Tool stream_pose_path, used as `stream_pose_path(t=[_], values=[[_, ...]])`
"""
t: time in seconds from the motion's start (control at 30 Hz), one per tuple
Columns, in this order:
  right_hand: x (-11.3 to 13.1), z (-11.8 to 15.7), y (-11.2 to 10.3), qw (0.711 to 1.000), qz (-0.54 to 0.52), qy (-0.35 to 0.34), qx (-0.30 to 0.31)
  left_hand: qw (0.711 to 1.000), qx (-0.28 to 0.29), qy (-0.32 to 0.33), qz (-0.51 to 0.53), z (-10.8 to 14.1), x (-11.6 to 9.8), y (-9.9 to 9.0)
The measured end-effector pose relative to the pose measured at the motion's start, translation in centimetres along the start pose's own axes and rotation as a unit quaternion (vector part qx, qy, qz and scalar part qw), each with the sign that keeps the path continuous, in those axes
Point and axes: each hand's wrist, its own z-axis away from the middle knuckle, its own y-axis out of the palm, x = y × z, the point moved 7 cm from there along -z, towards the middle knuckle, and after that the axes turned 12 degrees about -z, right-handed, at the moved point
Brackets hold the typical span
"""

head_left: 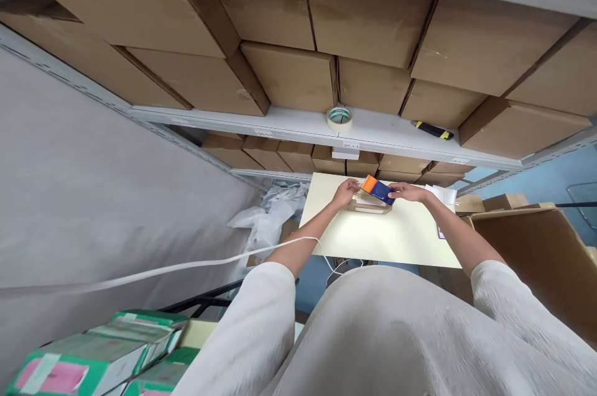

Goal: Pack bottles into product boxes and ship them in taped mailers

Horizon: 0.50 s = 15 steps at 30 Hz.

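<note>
While the right hand (408, 191) pinches the blue end of the packet (380, 189), the left hand (346, 193) lies at its orange end, its closure unclear, probably to steady the packet above a small box (370, 208) toward the worktop's (405, 237) far edge. Paper (443, 194) lies at the far right corner; a white cable (186, 264) crosses the near left corner, potentially obstructing the left arm (311, 226).
</note>
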Motion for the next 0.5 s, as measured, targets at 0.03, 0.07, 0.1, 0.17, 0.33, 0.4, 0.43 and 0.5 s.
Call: stream_pose_path(t=[0.03,0.07,0.1,0.17,0.33,0.4,0.43,0.5], values=[[-0.1,-0.1,-0.2,1.000,0.002,0.005,0.001,1.000,-0.001,-0.012,0.026,-0.1,0.0,-0.1],[-0.2,-0.2,-0.5,1.000,0.004,0.011,0.002,0.999,-0.002,-0.019,0.050,-0.3,-0.2,-0.3],[-0.4,-0.2,-0.7,1.000,0.005,0.016,0.006,0.997,-0.004,-0.024,0.072,-0.3,-0.4,-0.5],[-0.8,-0.3,-1.0,1.000,0.001,0.023,0.019,0.993,-0.011,-0.029,0.111,-0.3,-1.0,-1.1],[-1.6,-0.4,-1.1,0.999,-0.017,0.019,0.042,0.987,-0.010,-0.026,0.159,0.1,-2.9,-2.5],[-1.8,-0.3,-1.1,0.999,-0.017,0.017,0.046,0.987,0.004,-0.022,0.160,0.3,-3.5,-2.5],[-1.9,-0.3,-1.0,0.999,-0.016,0.017,0.046,0.987,0.013,-0.018,0.159,0.4,-3.8,-2.4],[-1.9,-0.1,-1.0,0.999,-0.010,0.018,0.041,0.987,0.026,-0.010,0.157,0.5,-4.2,-2.1]])
